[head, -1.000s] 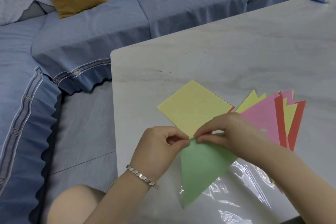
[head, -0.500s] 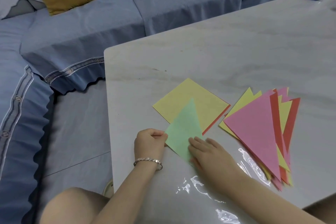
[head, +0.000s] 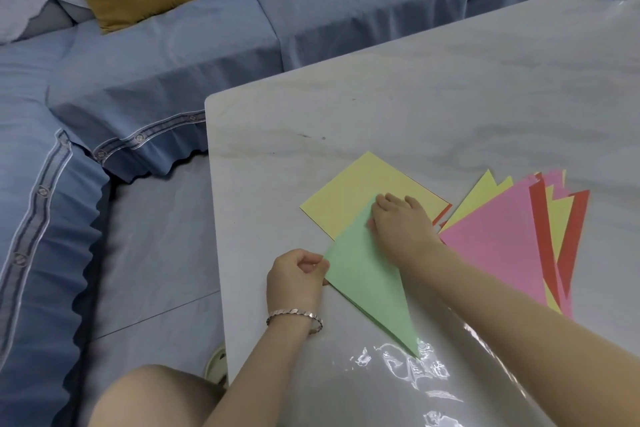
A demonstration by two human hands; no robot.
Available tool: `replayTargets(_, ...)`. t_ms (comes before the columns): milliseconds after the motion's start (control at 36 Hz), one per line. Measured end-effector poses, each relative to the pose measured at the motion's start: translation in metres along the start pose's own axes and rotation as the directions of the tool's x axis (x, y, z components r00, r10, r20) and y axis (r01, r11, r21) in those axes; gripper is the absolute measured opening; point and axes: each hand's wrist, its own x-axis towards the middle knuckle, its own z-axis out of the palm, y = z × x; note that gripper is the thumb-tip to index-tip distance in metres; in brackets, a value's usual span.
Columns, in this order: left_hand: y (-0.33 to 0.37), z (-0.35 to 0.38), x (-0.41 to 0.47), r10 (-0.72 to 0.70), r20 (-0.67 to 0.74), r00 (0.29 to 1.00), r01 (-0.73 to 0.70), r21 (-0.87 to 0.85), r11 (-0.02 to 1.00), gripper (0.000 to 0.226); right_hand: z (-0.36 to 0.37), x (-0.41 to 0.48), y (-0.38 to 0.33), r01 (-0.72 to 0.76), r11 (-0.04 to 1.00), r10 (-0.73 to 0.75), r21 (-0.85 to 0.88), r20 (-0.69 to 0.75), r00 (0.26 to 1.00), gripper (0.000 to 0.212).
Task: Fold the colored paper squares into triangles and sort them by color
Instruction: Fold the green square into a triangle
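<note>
The right hand (head: 401, 222) is pressing flat, straight fingers onto the green triangle (head: 367, 281), which is lying on the desk (head: 415, 107) and overlapping the yellow square (head: 353, 191); the left hand (head: 294, 274) is pinching its left corner. This crease is looking nearly finished. The yellow square and a red sheet (head: 443, 213) beneath are waiting unfolded, and the pile of pink, red and yellow triangles (head: 502, 239) is lying mixed, so sorting is apparently yet to come.

Matt paper (head: 367, 281); glossy, maybe stone table (head: 450, 107).
</note>
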Motion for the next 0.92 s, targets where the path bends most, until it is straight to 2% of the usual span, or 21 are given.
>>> replayTargets(194, -0.001, 0.0, 0.001, -0.014, -0.003, 1.0, 0.014, -0.007, 1.0, 0.014, -0.006, 0.022, 0.014, 0.022, 0.997, -0.025, 0.071, 0.049, 0.998, 0.035)
replayTargets(278, 0.0, 0.001, 0.001, -0.015, -0.007, 1.0, 0.015, -0.007, 1.0, 0.017, -0.01, 0.011, 0.021, 0.048, 0.992, -0.068, 0.119, 0.171, 0.983, 0.063)
replayTargets(361, 0.0, 0.001, 0.001, -0.004, -0.017, 1.0, 0.004, 0.01, 1.0, 0.017, -0.008, -0.007, 0.027, 0.072, 0.99, -0.098, 0.122, 0.221, 0.97, 0.084)
replayTargets(556, 0.0, 0.001, 0.0, 0.017, -0.009, 1.0, -0.017, 0.001, 1.0, 0.014, -0.001, -0.052, 0.026, 0.161, 0.983, -0.181, 0.092, 0.29, 0.94, 0.107)
replayTargets(667, -0.001, 0.002, 0.0, 0.023, -0.014, 1.0, -0.023, 0.005, 1.0, 0.01, 0.006, -0.077, 0.023, 0.211, 0.973, -0.23, 0.097, 0.284, 0.931, 0.116)
replayTargets(806, -0.001, 0.002, -0.001, 0.015, -0.022, 1.0, -0.015, -0.005, 1.0, 0.016, 0.01, -0.096, 0.019, 0.244, 0.962, -0.27, 0.125, 0.278, 0.922, 0.123)
replayTargets(861, 0.0, 0.001, -0.002, 0.0, -0.023, 1.0, -0.002, -0.054, 0.999, 0.016, 0.013, -0.099, 0.018, 0.24, 0.954, -0.282, 0.183, 0.263, 0.922, 0.124)
replayTargets(917, 0.001, 0.0, -0.004, -0.02, 0.0, 1.0, 0.02, -0.164, 0.986, 0.015, 0.012, -0.1, 0.016, 0.17, 0.927, -0.246, 0.333, 0.2, 0.948, 0.119)
